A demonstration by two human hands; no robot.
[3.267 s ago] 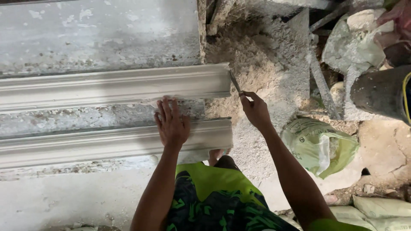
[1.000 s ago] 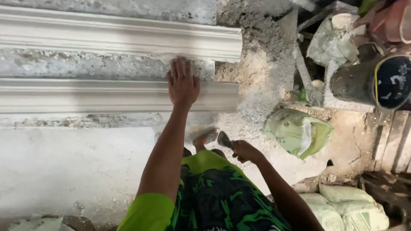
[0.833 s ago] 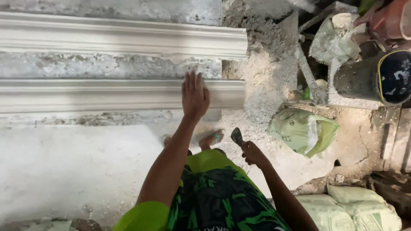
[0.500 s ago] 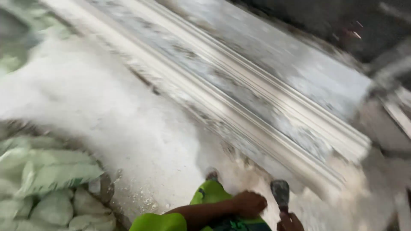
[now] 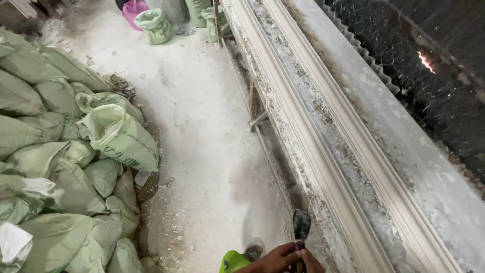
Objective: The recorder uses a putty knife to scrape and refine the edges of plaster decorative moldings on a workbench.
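Observation:
A dark-bladed scraper (image 5: 301, 226) points up at the bottom edge of the view, beside the near rim of a long workbench (image 5: 323, 202). My right hand (image 5: 310, 264) grips its handle from below and is mostly cut off by the frame. My left hand (image 5: 277, 259) comes in from the left, its fingers curled against the same handle. Two long white plaster mouldings (image 5: 323, 126) lie side by side along the bench, crusted with plaster crumbs. Part of my green clothing (image 5: 232, 263) and one foot (image 5: 254, 249) show beside the hands.
Stacked pale green sacks (image 5: 55, 167) fill the left side. A strip of dusty white floor (image 5: 202, 131) runs between them and the bench. More sacks (image 5: 154, 24) and a pink bucket (image 5: 134, 9) stand at the far end. Wire mesh (image 5: 429, 65) lines the right.
The view has swung from looking down on the moulding ends to looking along the bench. My left hand has come off the moulding and joined the right hand at the scraper.

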